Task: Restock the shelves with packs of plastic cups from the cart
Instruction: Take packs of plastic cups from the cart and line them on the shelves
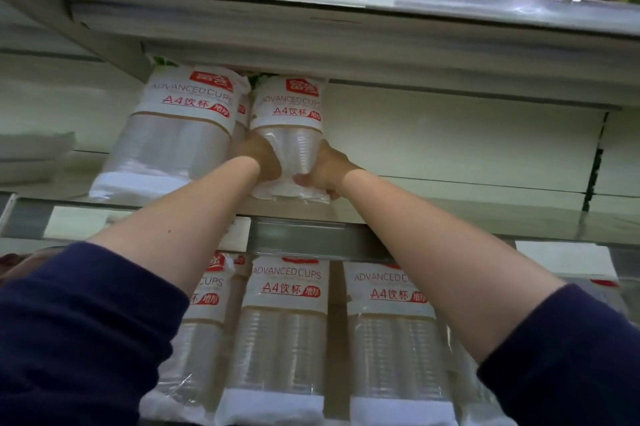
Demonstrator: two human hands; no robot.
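Both hands up on upper shelf (450, 214), clamping one cup pack (289, 134) upright between them. My left hand (261, 157) presses its left side, my right hand (323, 172) wraps lower right, thumb under front. Pack base on shelf, top near shelf above. Bigger pack (173, 134) just left, leaning. Three more packs (284, 321) on shelf below. Dark sleeves (69, 339) pushed back.
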